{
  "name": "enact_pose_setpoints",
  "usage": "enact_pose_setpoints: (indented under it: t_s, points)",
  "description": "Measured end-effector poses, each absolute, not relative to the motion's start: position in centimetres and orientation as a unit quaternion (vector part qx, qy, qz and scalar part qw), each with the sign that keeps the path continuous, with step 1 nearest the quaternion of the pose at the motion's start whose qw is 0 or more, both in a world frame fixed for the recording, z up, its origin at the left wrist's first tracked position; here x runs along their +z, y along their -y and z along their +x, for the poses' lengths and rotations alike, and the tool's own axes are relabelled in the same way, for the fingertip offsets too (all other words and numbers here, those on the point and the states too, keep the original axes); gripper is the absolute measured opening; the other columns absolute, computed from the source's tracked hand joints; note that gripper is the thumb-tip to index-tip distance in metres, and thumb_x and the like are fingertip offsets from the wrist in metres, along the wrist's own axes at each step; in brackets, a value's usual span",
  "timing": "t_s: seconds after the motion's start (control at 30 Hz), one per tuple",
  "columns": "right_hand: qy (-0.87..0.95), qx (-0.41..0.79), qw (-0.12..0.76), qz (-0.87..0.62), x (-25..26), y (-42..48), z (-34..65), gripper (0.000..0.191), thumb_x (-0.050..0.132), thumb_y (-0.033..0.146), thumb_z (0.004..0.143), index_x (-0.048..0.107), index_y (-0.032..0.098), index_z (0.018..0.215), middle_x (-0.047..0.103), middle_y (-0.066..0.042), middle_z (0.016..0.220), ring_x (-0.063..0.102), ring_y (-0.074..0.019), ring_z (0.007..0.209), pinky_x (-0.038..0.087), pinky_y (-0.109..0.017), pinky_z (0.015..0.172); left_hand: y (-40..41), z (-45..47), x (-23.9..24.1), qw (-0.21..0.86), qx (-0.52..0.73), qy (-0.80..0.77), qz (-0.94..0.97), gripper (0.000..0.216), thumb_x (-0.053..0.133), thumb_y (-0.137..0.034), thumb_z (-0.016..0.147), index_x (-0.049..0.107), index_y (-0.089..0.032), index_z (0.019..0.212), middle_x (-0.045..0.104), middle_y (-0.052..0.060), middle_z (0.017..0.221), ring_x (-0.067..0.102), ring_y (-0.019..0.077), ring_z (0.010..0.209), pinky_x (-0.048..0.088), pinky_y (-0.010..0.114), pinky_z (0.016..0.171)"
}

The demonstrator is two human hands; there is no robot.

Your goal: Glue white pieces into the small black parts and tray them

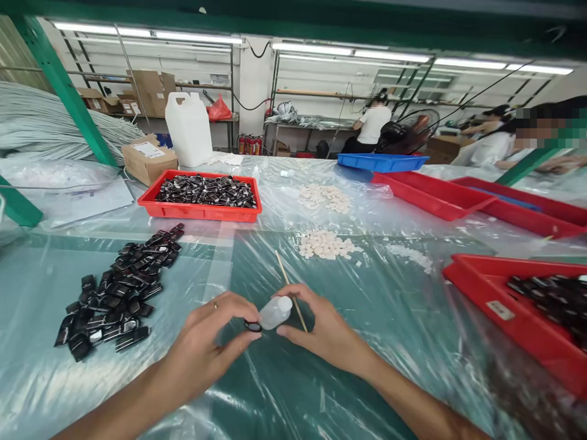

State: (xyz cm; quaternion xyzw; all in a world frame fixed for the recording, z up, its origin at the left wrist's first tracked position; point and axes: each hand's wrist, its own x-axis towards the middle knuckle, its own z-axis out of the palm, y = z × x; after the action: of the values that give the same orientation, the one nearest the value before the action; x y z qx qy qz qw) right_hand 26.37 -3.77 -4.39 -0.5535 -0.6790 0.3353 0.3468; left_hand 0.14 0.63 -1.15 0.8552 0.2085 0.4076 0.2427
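Observation:
Between the thumb and fingers of my left hand (213, 333), I pinch a small black oval part (253, 326) with a greyish face. My right hand (323, 330) is closed on a small translucent plastic bottle (275, 313) with a white tip, which is tilted. The bottle's lower end is beside the black part; I cannot tell whether they touch. A thin wooden stick (287, 275) passes behind my right fingers, and whether they grip it is unclear. To the left lies a loose pile of glossy black parts (121, 287). Beyond my hands is a heap of small cream-coloured pieces (326, 244).
A red tray (199, 211) full of black parts stands behind the pile. Another red tray (486, 305) with black parts is at right. Farther back are a blue tray (383, 161), a white jug (188, 131) and a cardboard box (149, 160). Plastic film covers the table. Other people work beyond.

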Motion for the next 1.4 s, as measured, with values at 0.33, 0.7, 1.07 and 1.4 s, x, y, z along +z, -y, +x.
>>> enact_pose_setpoints:
  t_s: [0.33,0.7,1.07,1.4]
  points:
    - [0.654,0.109,0.345,-0.664,-8.7,-2.8,36.6,0.036,0.061,0.051,0.105,0.077,0.021,0.116,0.074,-0.015,0.128,0.075,-0.0268,0.104,0.064,-0.053,0.101,-0.4,0.1,-1.3,0.26,0.407,-0.185,0.856,0.013,0.069,-0.021,0.096,0.061,-0.025,0.106,0.072,0.001,0.094,0.072,0.0165,0.081,0.06,0.026,0.074]
    - [0.639,0.049,0.352,-0.682,-9.1,-3.1,36.8,0.028,0.07,0.045,0.108,0.074,0.018,0.118,0.077,-0.005,0.116,0.075,-0.0169,0.098,0.067,-0.037,0.087,1.3,2.6,-3.9,0.42,0.282,-0.165,0.847,0.009,0.067,-0.023,0.098,0.062,-0.028,0.104,0.073,-0.001,0.103,0.071,0.0155,0.086,0.06,0.027,0.075]
    - [0.644,0.078,0.369,-0.665,-7.2,-2.0,35.8,0.031,0.07,0.046,0.108,0.074,0.017,0.118,0.078,-0.004,0.111,0.075,-0.0169,0.096,0.067,-0.037,0.087,4.5,8.3,-3.4,0.512,0.312,-0.185,0.779,0.014,0.074,-0.018,0.09,0.064,-0.027,0.094,0.075,0.0,0.099,0.074,0.0184,0.087,0.059,0.028,0.072]
    - [0.694,0.225,0.432,-0.53,-1.8,3.3,30.2,0.028,0.068,0.048,0.106,0.083,0.026,0.111,0.081,-0.004,0.1,0.076,-0.0147,0.082,0.065,-0.028,0.074,3.9,5.9,-3.8,0.569,0.325,-0.232,0.718,0.008,0.07,-0.029,0.094,0.063,-0.028,0.097,0.077,-0.001,0.096,0.075,0.0169,0.087,0.058,0.025,0.071]
